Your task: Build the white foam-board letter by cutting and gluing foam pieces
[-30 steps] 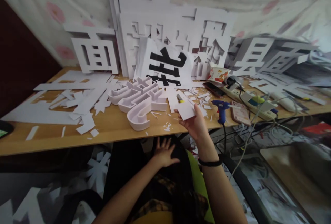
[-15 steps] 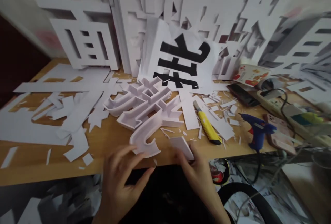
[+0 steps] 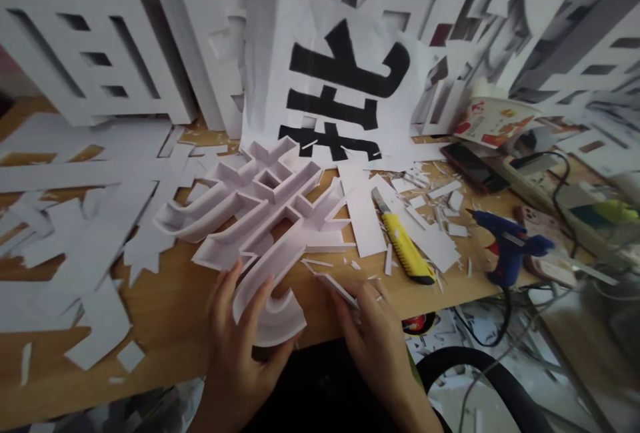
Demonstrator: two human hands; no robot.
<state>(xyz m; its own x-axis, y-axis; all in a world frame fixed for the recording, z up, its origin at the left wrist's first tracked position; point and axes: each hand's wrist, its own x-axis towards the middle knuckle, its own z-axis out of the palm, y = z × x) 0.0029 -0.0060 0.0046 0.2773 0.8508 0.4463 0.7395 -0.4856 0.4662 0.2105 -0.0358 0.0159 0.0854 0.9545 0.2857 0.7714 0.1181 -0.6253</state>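
A white hollow character point(image 3: 273, 239) with raised walls lies on the wooden table point(image 3: 165, 346), its hooked end towards me. My left hand point(image 3: 243, 339) grips that hooked end, fingers over the outer wall and thumb at the near edge. In my right hand point(image 3: 375, 326) a thin, flat white board piece point(image 3: 336, 288) is pinched, pointing towards the character but apart from it. Right of the character lies a yellow utility knife point(image 3: 406, 246) with its blade out. Behind stands a paper sheet point(image 3: 265, 73) printed with a black character.
A blue glue gun point(image 3: 510, 243) stands at the right, its cord hanging over the edge. Behind it are a phone point(image 3: 475, 167) and a paper tub point(image 3: 493, 119). White offcuts point(image 3: 103, 319) cover the left side. Large white cut-out characters point(image 3: 95, 19) lean at the back.
My left hand has closed onto the character's hooked end, which now sits nearer me. The board piece in my right hand has turned edge-on. The view has moved closer.
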